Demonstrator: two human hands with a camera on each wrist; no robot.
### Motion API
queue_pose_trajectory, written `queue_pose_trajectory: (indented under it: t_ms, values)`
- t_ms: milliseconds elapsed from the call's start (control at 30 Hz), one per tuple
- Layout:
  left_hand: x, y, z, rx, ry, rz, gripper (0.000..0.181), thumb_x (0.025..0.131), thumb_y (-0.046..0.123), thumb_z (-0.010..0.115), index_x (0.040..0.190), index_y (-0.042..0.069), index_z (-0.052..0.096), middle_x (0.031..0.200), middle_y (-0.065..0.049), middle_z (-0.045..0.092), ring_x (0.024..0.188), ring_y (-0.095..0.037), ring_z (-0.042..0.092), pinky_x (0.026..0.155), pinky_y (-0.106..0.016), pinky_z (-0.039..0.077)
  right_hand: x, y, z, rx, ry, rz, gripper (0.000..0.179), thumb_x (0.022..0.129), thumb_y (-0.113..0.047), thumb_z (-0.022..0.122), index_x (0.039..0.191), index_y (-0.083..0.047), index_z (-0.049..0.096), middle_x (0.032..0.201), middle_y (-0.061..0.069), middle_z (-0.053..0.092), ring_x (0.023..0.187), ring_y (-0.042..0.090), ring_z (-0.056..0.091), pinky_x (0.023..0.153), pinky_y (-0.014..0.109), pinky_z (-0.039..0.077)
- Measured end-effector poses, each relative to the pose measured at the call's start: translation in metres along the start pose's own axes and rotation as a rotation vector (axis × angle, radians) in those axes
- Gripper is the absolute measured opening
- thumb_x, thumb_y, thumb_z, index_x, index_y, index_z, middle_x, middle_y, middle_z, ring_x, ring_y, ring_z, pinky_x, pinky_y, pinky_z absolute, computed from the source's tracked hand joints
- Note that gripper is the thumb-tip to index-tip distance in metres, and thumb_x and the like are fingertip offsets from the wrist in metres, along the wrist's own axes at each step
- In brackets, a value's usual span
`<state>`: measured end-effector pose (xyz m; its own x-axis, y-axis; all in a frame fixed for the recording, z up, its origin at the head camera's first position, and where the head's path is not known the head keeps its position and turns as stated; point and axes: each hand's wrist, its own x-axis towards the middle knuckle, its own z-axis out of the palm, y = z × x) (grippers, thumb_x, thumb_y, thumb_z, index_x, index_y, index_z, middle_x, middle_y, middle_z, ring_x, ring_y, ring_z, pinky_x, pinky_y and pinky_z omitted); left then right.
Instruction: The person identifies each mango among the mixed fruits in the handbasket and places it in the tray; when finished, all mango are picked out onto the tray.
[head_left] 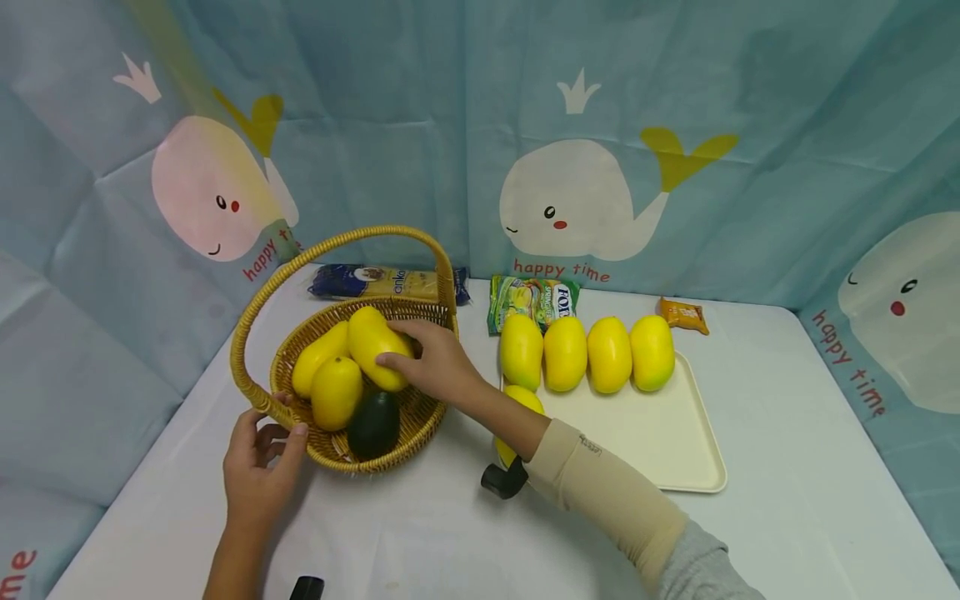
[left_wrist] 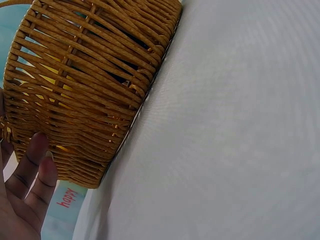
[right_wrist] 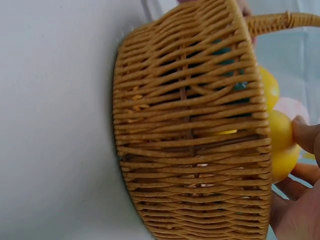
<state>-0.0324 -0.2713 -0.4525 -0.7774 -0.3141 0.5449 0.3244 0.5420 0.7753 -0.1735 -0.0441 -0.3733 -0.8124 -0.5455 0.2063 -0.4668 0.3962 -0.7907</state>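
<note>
My right hand [head_left: 435,358] reaches into the wicker basket [head_left: 427,429] and grips a yellow mango [head_left: 371,342], thumb on one side and fingers on the other. In the right wrist view the gripped mango [right_wrist: 282,160] shows just above the basket's rim. Under and beside it lie two more yellow mangoes [head_left: 336,393] and a dark green avocado [head_left: 373,427]. My left hand [head_left: 258,467] holds the basket's rim at the near left, by the foot of its tall handle [head_left: 251,321]. In the left wrist view, fingertips [left_wrist: 37,145] rest against the woven side.
Right of the basket, several mangoes [head_left: 566,354] line the back of a cream tray [head_left: 637,442]; my right forearm partly covers yellow fruit at its left edge. Behind stand a green snack bag [head_left: 517,300], a pasta packet [head_left: 375,282] and a small orange packet [head_left: 683,315].
</note>
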Motion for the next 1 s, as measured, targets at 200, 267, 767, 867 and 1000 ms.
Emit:
queue_pose_trajectory:
  t_ms: [200,267,767,867,1000]
  values:
    - [0.000,-0.001,0.000,-0.001,0.002,0.001,0.055,0.083,-0.014,0.067,0.136,-0.006,0.052,0.128,-0.004,0.058,0.087,-0.003,0.060,0.075,-0.008,0.049,-0.011,-0.005,-0.008,0.089,0.005,0.018,0.055,0.092,-0.031,0.074,0.142,-0.015,0.058,0.141,0.000,0.057,0.116,0.011,0.059,0.085,0.020,0.053]
    - [0.000,-0.001,0.000,0.004,-0.004,-0.009,0.055,0.084,-0.014,0.067,0.136,-0.005,0.052,0.128,-0.003,0.058,0.086,-0.003,0.060,0.074,-0.009,0.050,-0.015,-0.006,-0.011,0.112,0.004,0.017,0.055,0.091,-0.030,0.075,0.142,-0.015,0.059,0.141,0.000,0.057,0.111,0.011,0.062,0.083,0.019,0.053]
    - [-0.001,-0.003,-0.001,0.000,-0.016,0.008,0.054,0.084,-0.014,0.067,0.135,-0.008,0.051,0.129,-0.006,0.058,0.085,-0.005,0.060,0.072,-0.009,0.050,-0.043,-0.002,-0.033,0.144,0.017,0.036,0.053,0.091,-0.033,0.075,0.139,-0.014,0.061,0.136,0.001,0.060,0.098,0.014,0.067,0.080,0.023,0.056]
    - [-0.001,-0.003,-0.001,0.002,-0.016,0.012,0.054,0.083,-0.014,0.067,0.135,-0.007,0.052,0.128,-0.005,0.059,0.084,-0.005,0.060,0.072,-0.009,0.050,-0.049,0.000,-0.039,0.155,0.017,0.058,0.053,0.091,-0.035,0.075,0.139,-0.016,0.061,0.135,0.000,0.060,0.100,0.014,0.067,0.081,0.023,0.056]
    - [0.000,-0.002,-0.001,0.010,-0.012,0.012,0.054,0.083,-0.014,0.066,0.135,-0.007,0.052,0.127,-0.004,0.059,0.084,-0.004,0.060,0.072,-0.008,0.050,-0.059,0.001,-0.047,0.180,0.026,0.078,0.053,0.091,-0.036,0.075,0.139,-0.018,0.061,0.137,-0.002,0.060,0.102,0.015,0.068,0.083,0.026,0.057]
